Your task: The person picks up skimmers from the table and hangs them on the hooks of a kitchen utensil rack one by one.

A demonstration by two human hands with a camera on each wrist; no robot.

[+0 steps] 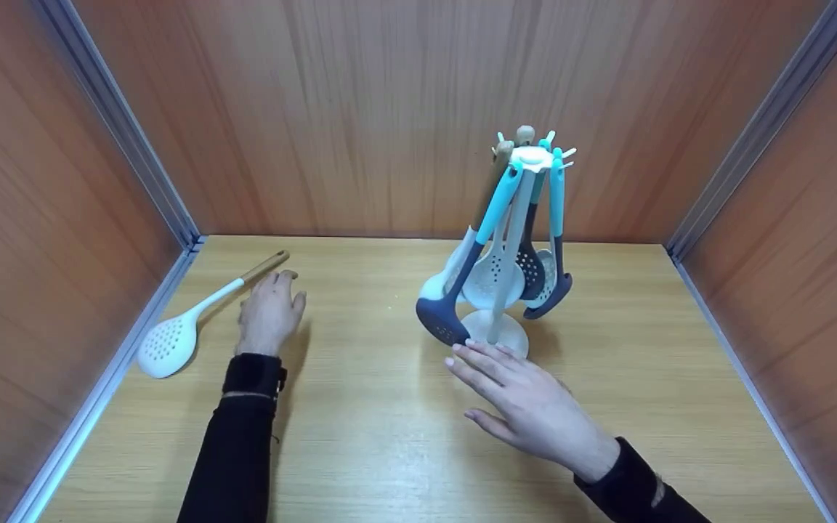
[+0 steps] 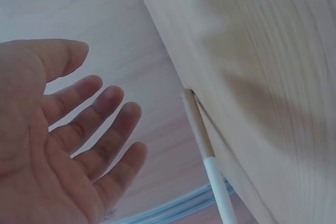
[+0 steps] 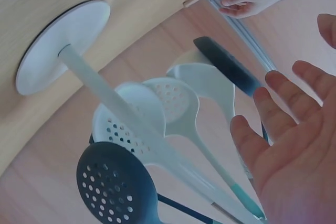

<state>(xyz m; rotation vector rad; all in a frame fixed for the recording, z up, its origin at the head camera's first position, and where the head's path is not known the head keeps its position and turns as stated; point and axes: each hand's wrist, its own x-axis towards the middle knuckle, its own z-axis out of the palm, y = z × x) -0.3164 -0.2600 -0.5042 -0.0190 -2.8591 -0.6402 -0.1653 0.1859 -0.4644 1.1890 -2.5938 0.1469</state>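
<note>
A white slotted skimmer (image 1: 168, 345) with a wooden handle lies on the table at the left, its handle slanting up to the right. Just right of that handle is my left hand (image 1: 271, 312), fingers loosely bent; the left wrist view shows its palm bare and apart from the wooden handle (image 2: 198, 124). Before a white utensil stand (image 1: 514, 337), my right hand (image 1: 527, 399) spreads its fingers and holds nothing. Its fingertips overlap the stand's round base in the head view, close below a dark-headed utensil (image 1: 442, 318) with a turquoise handle.
Several utensils hang around the stand's pole, among them a dark slotted skimmer (image 3: 113, 182) and a white slotted one (image 3: 126, 124). Wooden panels (image 1: 389, 116) wall in the table (image 1: 360, 407) at the back and both sides, with metal strips (image 1: 135, 138) along the corners.
</note>
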